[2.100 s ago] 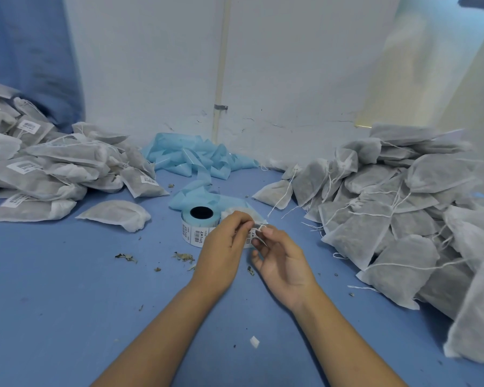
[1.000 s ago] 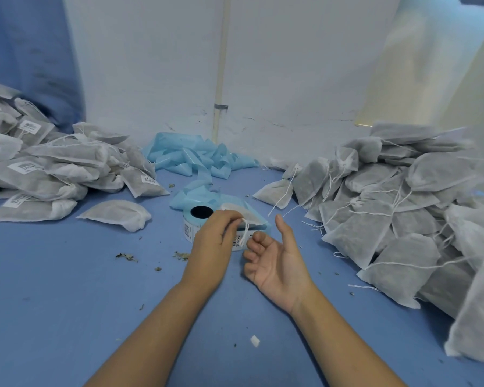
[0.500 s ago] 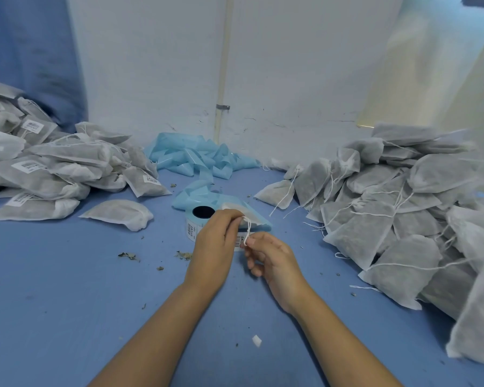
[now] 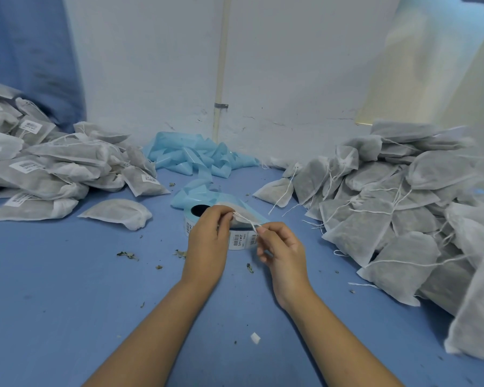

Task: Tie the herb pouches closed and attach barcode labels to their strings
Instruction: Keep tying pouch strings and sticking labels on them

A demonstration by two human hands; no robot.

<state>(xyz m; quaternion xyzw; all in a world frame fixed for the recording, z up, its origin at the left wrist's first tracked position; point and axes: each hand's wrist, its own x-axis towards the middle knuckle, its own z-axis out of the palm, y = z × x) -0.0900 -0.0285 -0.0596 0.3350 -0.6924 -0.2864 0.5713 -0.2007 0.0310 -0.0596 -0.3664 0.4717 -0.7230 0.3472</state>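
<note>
A white herb pouch (image 4: 242, 219) lies on top of the barcode label roll (image 4: 236, 240) at the middle of the blue table. My left hand (image 4: 207, 241) pinches the pouch's neck where its white string (image 4: 248, 219) comes out. My right hand (image 4: 281, 248) pinches the string's other end, and the string runs taut between the two hands. Most of the pouch is hidden behind my hands.
A heap of labelled pouches (image 4: 48, 169) fills the left side, with one loose pouch (image 4: 118, 213) in front of it. A larger heap of unlabelled pouches (image 4: 397, 208) with loose strings fills the right. Used blue backing strip (image 4: 196, 157) lies crumpled by the wall. Herb crumbs (image 4: 127, 255) dot the table.
My right hand opened palm up a second ago, then closed on the string and has drawn it out to the right. My left hand has stayed at the pouch's neck.
</note>
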